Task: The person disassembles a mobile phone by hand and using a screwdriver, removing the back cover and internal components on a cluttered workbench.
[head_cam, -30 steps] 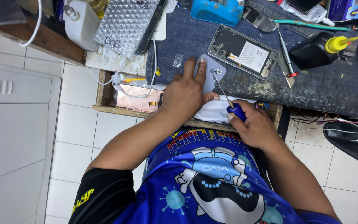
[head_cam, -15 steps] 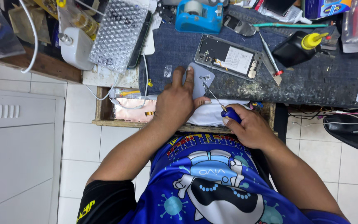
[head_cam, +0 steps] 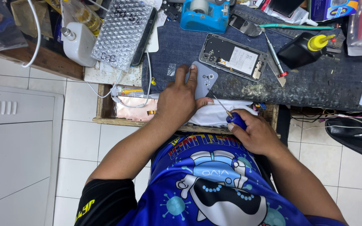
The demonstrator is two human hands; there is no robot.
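Left hand (head_cam: 180, 100): laid flat, 2 fingers extended, pressing a grey phone back cover (head_cam: 204, 79) onto the dark denim mat (head_cam: 315, 83) at the bench edge. Right hand (head_cam: 254, 134): closed around a blue-handled screwdriver (head_cam: 227, 114), its thin shaft angled up toward the cover. Just beyond the cover: 1 opened phone body (head_cam: 233, 56), tilted. Behind it: blue tape dispenser (head_cam: 206, 16). Right of it: black bottle with yellow nozzle (head_cam: 302, 49). Far left: bubble-wrap sheet (head_cam: 120, 31).

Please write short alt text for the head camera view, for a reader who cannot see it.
A person's left hand presses a grey phone back cover onto a denim mat while the right hand holds a blue-handled screwdriver. An opened phone lies just beyond.
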